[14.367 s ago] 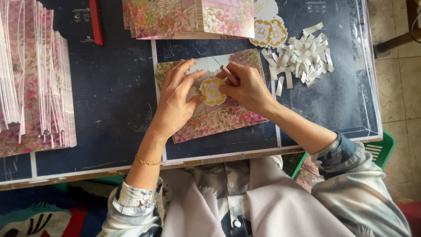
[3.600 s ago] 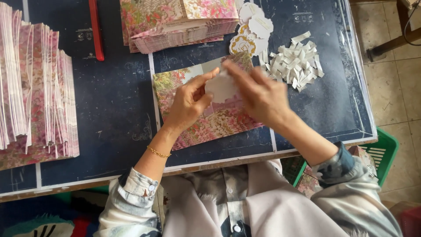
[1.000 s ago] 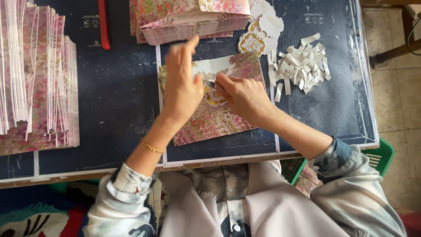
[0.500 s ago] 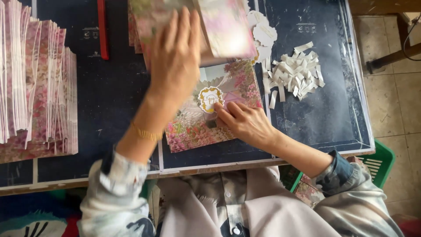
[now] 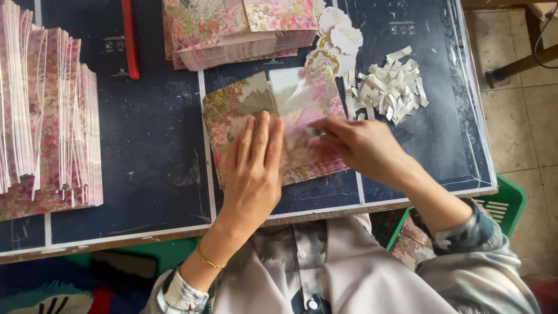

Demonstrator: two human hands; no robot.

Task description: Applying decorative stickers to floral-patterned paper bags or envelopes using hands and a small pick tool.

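Note:
A floral pink card (image 5: 302, 99) lies on top of another floral card (image 5: 224, 113) on the dark table top (image 5: 151, 151) in front of me. My left hand (image 5: 253, 168) lies flat, fingers together, pressing on the left half of the top card. My right hand (image 5: 363, 148) rests on the card's right half with the fingertips pointing left at its middle. Neither hand lifts anything.
A stack of floral cards (image 5: 232, 32) lies at the far edge, round scalloped labels (image 5: 340, 43) beside it. A heap of white paper strips (image 5: 392, 87) sits at the right. Upright cards (image 5: 46, 116) fill the left. A red stick (image 5: 129, 38) lies at the back. A green crate (image 5: 503, 203) stands below right.
My left hand has come back from the far stack and laid a new card over the one with the round label. Both hands now press on it.

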